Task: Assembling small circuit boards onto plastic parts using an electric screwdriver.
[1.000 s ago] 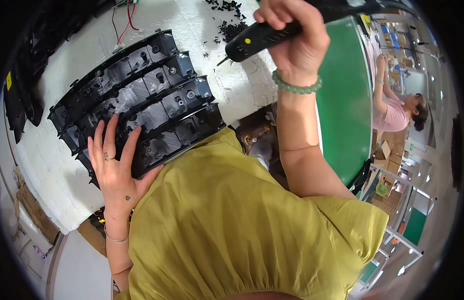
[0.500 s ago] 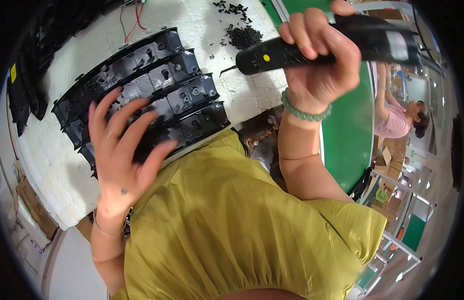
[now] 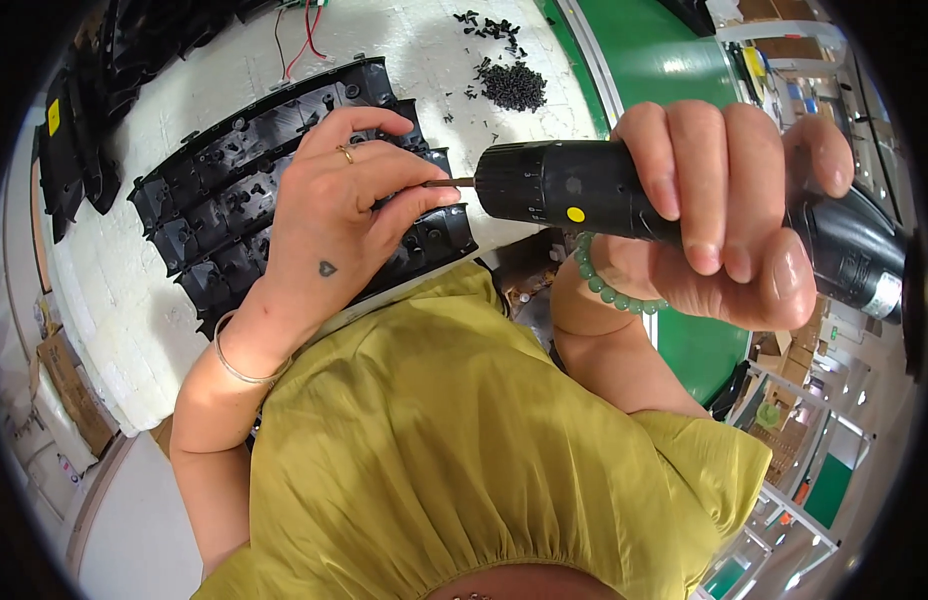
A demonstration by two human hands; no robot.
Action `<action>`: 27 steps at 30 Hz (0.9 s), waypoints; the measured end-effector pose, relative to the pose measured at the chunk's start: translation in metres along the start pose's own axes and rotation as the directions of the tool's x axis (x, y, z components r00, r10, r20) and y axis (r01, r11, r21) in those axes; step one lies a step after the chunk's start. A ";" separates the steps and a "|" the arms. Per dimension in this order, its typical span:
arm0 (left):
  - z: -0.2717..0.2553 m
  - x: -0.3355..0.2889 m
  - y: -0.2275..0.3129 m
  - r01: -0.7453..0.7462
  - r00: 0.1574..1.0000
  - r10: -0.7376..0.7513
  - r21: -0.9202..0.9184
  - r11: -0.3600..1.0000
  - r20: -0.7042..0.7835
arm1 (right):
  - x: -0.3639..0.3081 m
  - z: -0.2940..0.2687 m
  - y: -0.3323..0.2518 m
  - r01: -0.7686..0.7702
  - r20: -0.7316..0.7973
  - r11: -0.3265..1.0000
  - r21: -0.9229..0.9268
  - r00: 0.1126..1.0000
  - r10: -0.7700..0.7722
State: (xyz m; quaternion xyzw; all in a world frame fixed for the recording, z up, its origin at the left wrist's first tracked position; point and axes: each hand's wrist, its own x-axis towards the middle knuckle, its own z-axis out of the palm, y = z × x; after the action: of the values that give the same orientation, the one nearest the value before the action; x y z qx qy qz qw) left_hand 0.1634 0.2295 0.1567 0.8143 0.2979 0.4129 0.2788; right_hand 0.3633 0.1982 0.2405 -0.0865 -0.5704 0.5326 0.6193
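My right hand (image 3: 719,200) is wrapped around a black electric screwdriver (image 3: 554,180) with a yellow dot on its body. The tool is held up level over the work surface, its thin bit (image 3: 452,183) pointing left. My left hand (image 3: 329,205) meets it there, thumb and forefinger pinched at the bit's tip. Whether a screw sits between those fingertips is hidden. Below and behind my left hand lie several curved black plastic trim pieces (image 3: 219,148), side by side, studded with small posts. The left hand covers part of them.
Small black screws (image 3: 514,88) lie in a pile on the white foam surface (image 3: 94,310), with others scattered behind. Red and dark wires (image 3: 307,45) run at the far edge. More black plastic parts (image 3: 76,150) rest at the far left. A green surface (image 3: 689,355) lies to the right.
My left hand has risen from over the trim pieces and closed its fingertips at the screwdriver's bit. My right hand has brought the screwdriver lower and turned it more level.
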 end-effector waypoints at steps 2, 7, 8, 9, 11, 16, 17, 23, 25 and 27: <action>-0.001 -0.001 -0.001 0.024 1.000 -0.024 -0.015 1.000 -0.002 | 0.005 0.001 -0.002 -0.031 0.048 0.999 -0.026 0.998 0.032; -0.006 0.001 -0.003 -0.028 1.000 0.027 0.068 0.997 0.011 | 0.007 0.009 0.010 0.051 0.140 0.994 -0.100 0.989 -0.037; -0.006 0.001 -0.002 -0.032 0.999 0.031 0.075 0.997 0.009 | 0.008 0.012 0.012 0.116 0.174 0.988 -0.104 0.980 -0.097; -0.005 0.001 0.000 -0.086 0.996 0.084 0.128 0.988 0.027 | 0.012 0.014 0.004 0.043 0.246 0.983 -0.179 0.969 0.003; -0.009 0.001 -0.005 -0.172 0.985 0.160 0.230 0.958 0.072 | 0.001 0.023 0.008 0.009 0.119 0.973 -0.229 0.993 0.019; -0.010 -0.002 -0.017 -0.136 0.972 0.092 0.198 0.971 0.216 | 0.004 0.015 0.017 0.066 0.175 0.980 -0.187 0.984 -0.033; -0.013 0.003 -0.015 -0.142 0.972 0.097 0.208 0.968 0.214 | 0.000 0.015 0.019 0.074 0.105 0.988 -0.134 0.993 -0.060; -0.040 0.060 -0.073 0.032 0.972 -0.091 0.262 0.965 0.216 | -0.006 0.001 0.036 0.147 -0.164 0.977 -0.152 0.972 -0.171; -0.043 0.082 -0.119 -0.164 0.983 0.087 0.549 0.820 0.163 | -0.005 0.003 0.037 0.154 -0.163 0.978 -0.143 0.971 -0.177; -0.039 0.100 -0.145 -0.247 0.969 0.187 0.647 0.721 0.162 | -0.005 0.002 0.038 0.163 -0.166 0.976 -0.144 0.968 -0.187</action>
State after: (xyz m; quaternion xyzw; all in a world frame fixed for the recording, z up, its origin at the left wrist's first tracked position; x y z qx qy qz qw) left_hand 0.1420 0.4061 0.1252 0.9059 0.3151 0.2749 -0.0662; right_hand 0.3410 0.2095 0.2111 -0.1230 -0.5511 0.4279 0.7058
